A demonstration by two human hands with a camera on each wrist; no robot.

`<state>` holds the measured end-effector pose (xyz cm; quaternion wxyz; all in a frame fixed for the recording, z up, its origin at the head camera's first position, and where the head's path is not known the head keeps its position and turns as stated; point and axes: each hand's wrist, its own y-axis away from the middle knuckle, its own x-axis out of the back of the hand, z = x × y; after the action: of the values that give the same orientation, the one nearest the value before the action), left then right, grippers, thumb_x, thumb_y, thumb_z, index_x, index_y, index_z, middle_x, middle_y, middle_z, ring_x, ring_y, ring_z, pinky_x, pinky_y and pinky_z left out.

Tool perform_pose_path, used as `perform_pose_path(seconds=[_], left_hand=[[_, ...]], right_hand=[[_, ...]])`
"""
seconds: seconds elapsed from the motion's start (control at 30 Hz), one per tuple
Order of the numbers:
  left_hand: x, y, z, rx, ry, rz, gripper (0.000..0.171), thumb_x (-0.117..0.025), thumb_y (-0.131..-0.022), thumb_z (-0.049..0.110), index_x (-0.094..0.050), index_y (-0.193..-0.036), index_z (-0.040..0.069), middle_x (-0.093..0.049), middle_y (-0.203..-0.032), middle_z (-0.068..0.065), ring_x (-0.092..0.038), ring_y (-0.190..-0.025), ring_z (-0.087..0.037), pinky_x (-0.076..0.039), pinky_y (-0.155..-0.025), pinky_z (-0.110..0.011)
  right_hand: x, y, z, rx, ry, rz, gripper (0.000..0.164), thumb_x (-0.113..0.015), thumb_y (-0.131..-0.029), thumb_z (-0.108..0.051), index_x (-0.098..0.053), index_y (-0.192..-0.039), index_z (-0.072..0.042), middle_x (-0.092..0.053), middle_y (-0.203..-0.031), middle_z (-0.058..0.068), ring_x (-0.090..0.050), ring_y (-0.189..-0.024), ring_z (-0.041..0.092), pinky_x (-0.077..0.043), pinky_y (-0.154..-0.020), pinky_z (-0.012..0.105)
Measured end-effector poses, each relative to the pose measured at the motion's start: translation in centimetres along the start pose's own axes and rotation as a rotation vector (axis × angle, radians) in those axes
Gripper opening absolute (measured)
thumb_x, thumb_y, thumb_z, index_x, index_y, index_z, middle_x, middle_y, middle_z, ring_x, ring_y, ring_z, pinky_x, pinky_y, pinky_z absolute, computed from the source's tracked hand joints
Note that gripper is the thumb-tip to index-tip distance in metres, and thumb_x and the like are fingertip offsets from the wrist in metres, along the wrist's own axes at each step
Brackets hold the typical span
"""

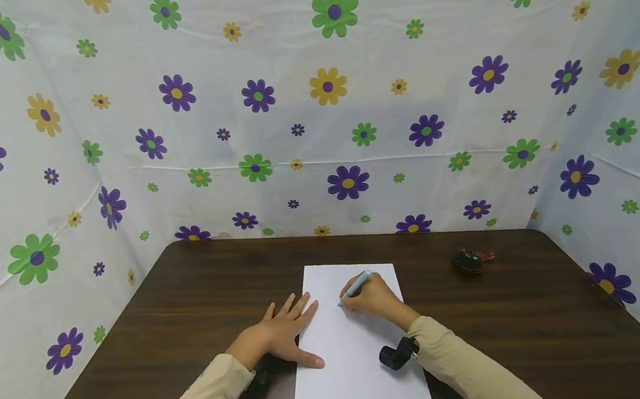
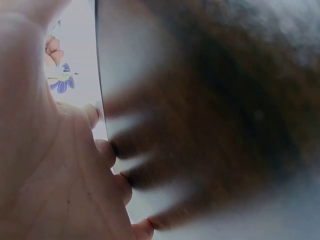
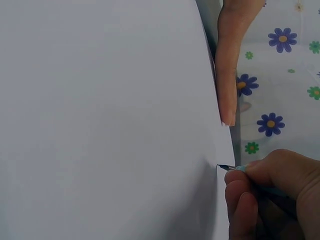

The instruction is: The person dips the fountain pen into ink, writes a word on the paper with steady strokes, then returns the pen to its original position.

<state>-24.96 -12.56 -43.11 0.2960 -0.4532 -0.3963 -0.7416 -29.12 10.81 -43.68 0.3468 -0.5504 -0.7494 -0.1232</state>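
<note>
A white sheet of paper (image 1: 350,372) lies on the dark wooden table, a little right of the middle. My right hand (image 1: 378,298) rests on its upper part and pinches a light blue pen (image 1: 359,282). In the right wrist view the pen's dark tip (image 3: 226,167) meets the paper, or nearly so; I cannot tell which. Spread flat, my left hand (image 1: 281,335) presses the paper's left edge with its fingertips, the rest lying over the table. The left wrist view shows its palm (image 2: 65,165) close up, with the fingers bent out of sight.
A small dark object with red parts (image 1: 470,260) sits at the table's back right. Brown wooden tabletop (image 1: 217,282) surrounds the paper. Flower-patterned white cloth (image 1: 281,54) hangs behind and at both sides. A black wrist camera (image 1: 397,354) juts out over the paper from my right wrist.
</note>
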Motion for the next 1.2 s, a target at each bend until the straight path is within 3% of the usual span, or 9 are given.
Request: perform_pose_path(seconds=[0.33, 0.57, 1.2], left_hand=[[0.0, -0.1, 0.0, 0.005, -0.011, 0.005, 0.113, -0.065, -0.070, 0.074, -0.012, -0.155, 0.022, 0.002, -0.162, -0.003, 0.002, -0.148, -0.031, -0.001, -0.112, -0.063], [0.0, -0.1, 0.0, 0.009, -0.014, 0.004, 0.113, -0.066, -0.070, 0.074, -0.013, -0.155, 0.022, 0.002, -0.162, -0.003, 0.002, -0.148, -0.031, -0.001, -0.112, -0.063], [0.0, 0.0, 0.0, 0.001, -0.004, 0.005, 0.113, -0.066, -0.070, 0.074, -0.013, -0.155, 0.022, 0.001, -0.162, -0.003, 0.002, -0.148, -0.031, 0.000, -0.112, -0.064]], right_hand=[[0.4, 0.3, 0.2, -0.060, 0.014, 0.018, 0.005, -0.074, -0.075, -0.005, -0.075, -0.078, -0.009, -0.066, -0.061, -0.004, -0.052, -0.052, 0.007, -0.044, -0.049, 0.022], [1.0, 0.7, 0.6, -0.041, 0.051, 0.037, 0.005, -0.074, -0.074, -0.006, -0.075, -0.077, -0.010, -0.065, -0.059, -0.005, -0.050, -0.053, 0.006, -0.040, -0.049, 0.020], [2.8, 2.1, 1.9, -0.089, 0.080, 0.073, 0.005, -0.074, -0.074, -0.006, -0.076, -0.077, -0.011, -0.066, -0.061, -0.005, -0.050, -0.054, 0.006, -0.038, -0.049, 0.021]])
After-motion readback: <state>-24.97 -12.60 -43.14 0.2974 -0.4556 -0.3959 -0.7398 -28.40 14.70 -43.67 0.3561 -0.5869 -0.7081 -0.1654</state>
